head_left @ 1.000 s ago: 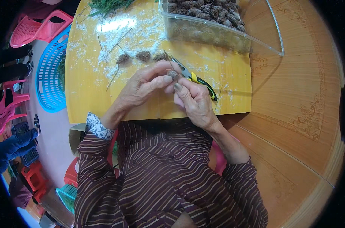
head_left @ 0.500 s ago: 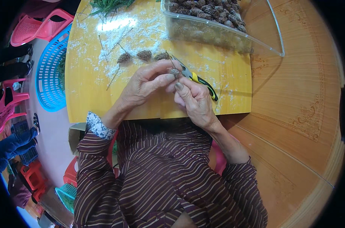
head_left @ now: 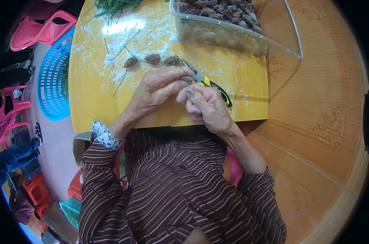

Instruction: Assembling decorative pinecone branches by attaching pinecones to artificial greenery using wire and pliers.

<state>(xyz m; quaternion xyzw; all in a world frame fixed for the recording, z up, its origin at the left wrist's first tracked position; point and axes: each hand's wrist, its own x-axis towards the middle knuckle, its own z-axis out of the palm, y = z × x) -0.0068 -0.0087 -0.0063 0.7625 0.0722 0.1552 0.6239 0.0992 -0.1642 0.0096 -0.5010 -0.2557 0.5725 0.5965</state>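
Note:
Over the near part of the yellow table (head_left: pixel 91 105), my left hand (head_left: pixel 154 87) is closed on a small brown pine cone (head_left: pixel 187 79), held between thumb and fingers. A thin dark wire (head_left: pixel 183 68) sticks up beside this cone. My right hand (head_left: pixel 211 106) is pinched at the cone's near end, on what looks like the wire; its fingertips largely hide it. Pliers (head_left: pixel 226 97) with yellow and black handles lie just beyond the right hand, partly covered by it. Past my left hand, three pine cones (head_left: pixel 152 59) lie in a row, with thin stems at some of them.
A clear plastic bin (head_left: pixel 221 38) full of pine cones stands at the far right. Green sprigs (head_left: pixel 115 7) lie at the far edge. White flakes (head_left: pixel 152 40) and thin wires are scattered over the tabletop. Left of the table stands a blue basket (head_left: pixel 50 89); a wooden surface (head_left: pixel 314 101) adjoins on the right.
My right hand has shifted slightly down, and its fingertips have drawn a little away from the cone. The cone has tilted flatter in my left fingers.

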